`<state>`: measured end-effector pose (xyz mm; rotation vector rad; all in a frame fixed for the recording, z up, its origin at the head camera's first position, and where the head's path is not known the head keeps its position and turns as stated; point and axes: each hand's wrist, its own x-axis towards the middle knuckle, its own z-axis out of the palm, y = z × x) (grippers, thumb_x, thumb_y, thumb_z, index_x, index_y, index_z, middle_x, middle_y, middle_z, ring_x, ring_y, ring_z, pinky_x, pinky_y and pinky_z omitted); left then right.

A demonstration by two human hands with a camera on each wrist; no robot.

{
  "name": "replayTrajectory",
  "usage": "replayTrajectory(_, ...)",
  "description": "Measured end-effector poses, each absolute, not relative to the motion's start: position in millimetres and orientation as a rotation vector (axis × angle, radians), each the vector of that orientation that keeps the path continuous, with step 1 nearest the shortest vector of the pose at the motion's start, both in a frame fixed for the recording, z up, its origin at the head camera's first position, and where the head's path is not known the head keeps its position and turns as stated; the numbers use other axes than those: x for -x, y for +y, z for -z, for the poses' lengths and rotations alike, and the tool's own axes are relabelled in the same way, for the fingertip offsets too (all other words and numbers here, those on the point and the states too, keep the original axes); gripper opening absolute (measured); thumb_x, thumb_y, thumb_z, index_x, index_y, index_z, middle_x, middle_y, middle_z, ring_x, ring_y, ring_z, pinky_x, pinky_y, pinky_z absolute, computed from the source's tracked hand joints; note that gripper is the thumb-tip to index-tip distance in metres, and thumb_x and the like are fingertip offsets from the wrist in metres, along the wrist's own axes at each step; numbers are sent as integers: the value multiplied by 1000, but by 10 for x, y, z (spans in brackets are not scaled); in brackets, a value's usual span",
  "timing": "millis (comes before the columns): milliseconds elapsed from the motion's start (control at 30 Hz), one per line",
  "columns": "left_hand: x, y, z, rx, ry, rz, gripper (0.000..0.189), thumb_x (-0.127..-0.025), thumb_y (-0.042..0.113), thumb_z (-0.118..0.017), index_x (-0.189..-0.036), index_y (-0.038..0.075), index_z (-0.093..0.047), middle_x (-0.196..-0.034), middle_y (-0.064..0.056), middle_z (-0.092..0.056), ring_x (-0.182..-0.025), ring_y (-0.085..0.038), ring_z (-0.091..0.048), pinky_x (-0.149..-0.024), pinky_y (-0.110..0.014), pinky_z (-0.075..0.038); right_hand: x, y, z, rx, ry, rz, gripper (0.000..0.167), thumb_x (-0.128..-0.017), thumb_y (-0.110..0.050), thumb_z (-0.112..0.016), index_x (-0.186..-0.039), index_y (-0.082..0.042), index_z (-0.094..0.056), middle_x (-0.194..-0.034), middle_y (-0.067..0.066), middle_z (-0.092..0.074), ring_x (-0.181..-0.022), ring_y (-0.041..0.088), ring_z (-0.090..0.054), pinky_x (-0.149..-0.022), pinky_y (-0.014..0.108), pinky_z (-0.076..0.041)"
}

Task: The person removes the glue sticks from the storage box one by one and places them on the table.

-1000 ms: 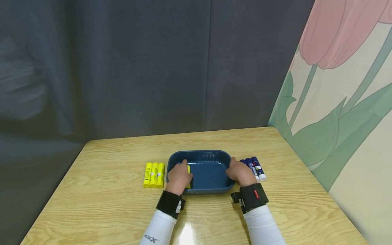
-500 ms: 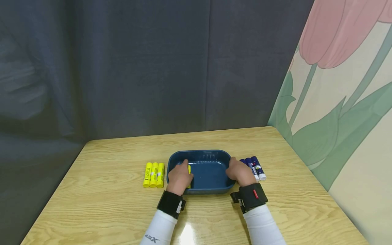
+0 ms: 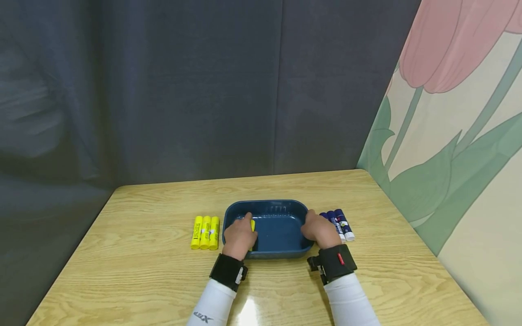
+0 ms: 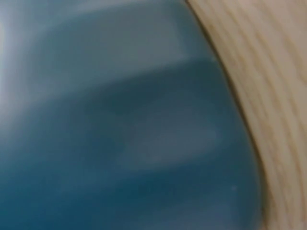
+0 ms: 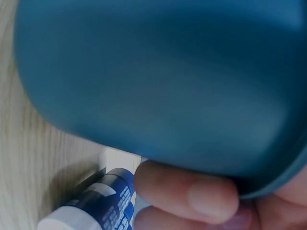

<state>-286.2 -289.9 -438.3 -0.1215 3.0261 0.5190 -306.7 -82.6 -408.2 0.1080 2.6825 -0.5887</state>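
Observation:
A dark blue rectangular tray rests on the table. My left hand reaches over its left end, fingers down inside, holding a yellow glue stick; most of the stick is hidden beneath the hand. At the other end my right hand grips the tray's right wall. In the right wrist view, curled fingers press against the outside of the tray wall. Only the tray's outer side and some table show in the left wrist view, blurred, with no fingers visible.
Left of the tray, several yellow glue sticks lie side by side. Dark blue glue sticks with white ends lie close to my right hand, partly covered by it. A dark curtain hangs behind the wooden table.
My left hand shifts very slightly to the right over the tray. The right hand and the tray stay in place.

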Motion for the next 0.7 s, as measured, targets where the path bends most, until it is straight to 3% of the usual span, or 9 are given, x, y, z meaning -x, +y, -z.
replayTrajectory(700,2863,-2901,4397,132,3033,-537,54,-78,29,-62,-126,15,-41,-101,-14,-56,-69,-25,-54,-53,-40,-42,3057,-839,4065,-126,2677,585,55,-85,-18,-48,-130,2,-25,-105,21,-49,-73,28,-49,-54,36,-39)
